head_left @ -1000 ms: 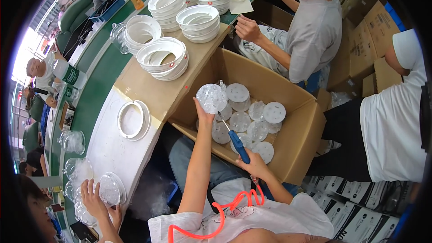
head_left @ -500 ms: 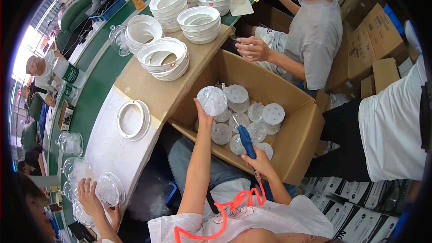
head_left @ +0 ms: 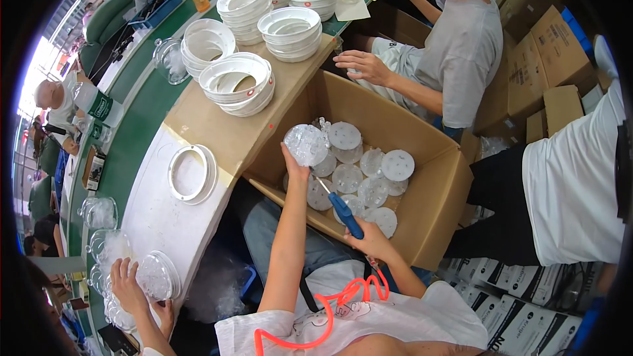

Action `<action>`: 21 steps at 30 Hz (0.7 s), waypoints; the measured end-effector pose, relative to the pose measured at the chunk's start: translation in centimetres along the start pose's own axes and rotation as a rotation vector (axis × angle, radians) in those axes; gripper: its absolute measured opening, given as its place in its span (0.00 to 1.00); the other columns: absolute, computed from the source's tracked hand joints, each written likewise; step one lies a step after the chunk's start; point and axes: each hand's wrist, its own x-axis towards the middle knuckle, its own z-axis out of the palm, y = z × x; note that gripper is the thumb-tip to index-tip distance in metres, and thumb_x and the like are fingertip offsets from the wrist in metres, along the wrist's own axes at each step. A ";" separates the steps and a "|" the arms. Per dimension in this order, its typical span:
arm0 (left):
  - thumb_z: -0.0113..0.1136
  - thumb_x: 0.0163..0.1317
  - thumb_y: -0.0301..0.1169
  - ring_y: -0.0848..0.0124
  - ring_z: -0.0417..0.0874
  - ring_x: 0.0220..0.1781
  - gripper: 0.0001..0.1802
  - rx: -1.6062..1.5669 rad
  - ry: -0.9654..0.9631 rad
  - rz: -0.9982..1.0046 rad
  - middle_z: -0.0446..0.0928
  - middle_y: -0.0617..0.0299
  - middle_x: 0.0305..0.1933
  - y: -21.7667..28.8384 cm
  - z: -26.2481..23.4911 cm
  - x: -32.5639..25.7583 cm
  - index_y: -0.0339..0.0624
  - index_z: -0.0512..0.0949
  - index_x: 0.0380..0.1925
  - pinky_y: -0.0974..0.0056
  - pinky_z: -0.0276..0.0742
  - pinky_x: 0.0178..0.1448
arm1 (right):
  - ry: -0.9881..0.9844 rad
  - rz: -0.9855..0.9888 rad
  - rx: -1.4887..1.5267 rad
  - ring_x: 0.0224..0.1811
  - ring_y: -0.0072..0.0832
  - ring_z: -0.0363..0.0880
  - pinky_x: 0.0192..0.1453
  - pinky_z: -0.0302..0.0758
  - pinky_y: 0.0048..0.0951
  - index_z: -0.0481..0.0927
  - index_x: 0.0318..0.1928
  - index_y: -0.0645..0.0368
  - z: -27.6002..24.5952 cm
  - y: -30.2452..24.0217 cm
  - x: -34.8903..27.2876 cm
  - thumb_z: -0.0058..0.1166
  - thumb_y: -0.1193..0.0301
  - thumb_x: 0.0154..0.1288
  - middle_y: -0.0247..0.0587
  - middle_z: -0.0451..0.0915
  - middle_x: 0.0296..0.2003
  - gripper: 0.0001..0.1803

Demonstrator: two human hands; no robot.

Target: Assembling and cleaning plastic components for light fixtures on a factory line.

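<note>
My left hand (head_left: 295, 162) is raised over the near left side of a cardboard box, fingers closed on a round clear disc-shaped piece (head_left: 305, 145) with a whitish face. In my right hand (head_left: 370, 240) is a blue air blow gun (head_left: 345, 215) with a thin metal nozzle. An orange coiled hose (head_left: 357, 284) runs from it across my lap. The nozzle tip points up and left, just below the held piece and apart from it. Several similar round clear pieces (head_left: 347, 178) lie inside the cardboard box (head_left: 419, 232) beneath.
Stacks of white rings (head_left: 236, 86) stand on the table at the upper left, with one white ring (head_left: 192, 173) nearer. A co-worker's hands (head_left: 130, 290) hold clear round pieces at the lower left. Another person (head_left: 461, 46) sits beyond the box; someone stands at right.
The blow gun has swung left and down, bringing its nozzle nearer the held piece. My left hand has shifted slightly left and tilted the piece. The seated person's hand has moved left.
</note>
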 end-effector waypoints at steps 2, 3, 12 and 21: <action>0.28 0.64 0.58 0.55 0.65 0.62 0.36 0.043 -0.013 0.020 0.64 0.55 0.62 0.6 -0.8 0.2 0.43 0.62 0.60 0.51 0.59 0.66 | -0.031 -0.056 -0.051 0.24 0.39 0.77 0.32 0.72 0.34 0.72 0.33 0.62 0.8 0.2 0.4 0.54 0.66 0.52 0.46 0.76 0.21 0.12; 0.28 0.64 0.57 0.56 0.65 0.62 0.35 0.017 -0.002 -0.001 0.64 0.55 0.62 0.2 -0.5 0.1 0.43 0.62 0.60 0.52 0.59 0.66 | -0.027 -0.051 -0.054 0.24 0.39 0.77 0.32 0.72 0.34 0.72 0.33 0.62 0.7 0.3 0.5 0.54 0.66 0.52 0.46 0.76 0.21 0.12; 0.35 0.63 0.55 0.58 0.69 0.59 0.32 -0.054 -0.018 -0.016 0.69 0.57 0.58 0.0 0.9 -0.8 0.43 0.66 0.57 0.55 0.64 0.63 | 0.033 -0.061 -0.110 0.28 0.43 0.78 0.34 0.72 0.37 0.72 0.32 0.61 0.0 0.1 0.2 0.54 0.66 0.52 0.46 0.77 0.24 0.12; 0.32 0.64 0.55 0.58 0.69 0.59 0.33 -0.030 -0.037 -0.048 0.69 0.57 0.58 -0.3 1.1 -1.0 0.42 0.65 0.57 0.55 0.64 0.63 | 0.126 -0.054 -0.095 0.29 0.42 0.79 0.35 0.72 0.35 0.73 0.34 0.61 0.6 -1.9 1.3 0.56 0.67 0.52 0.45 0.78 0.24 0.12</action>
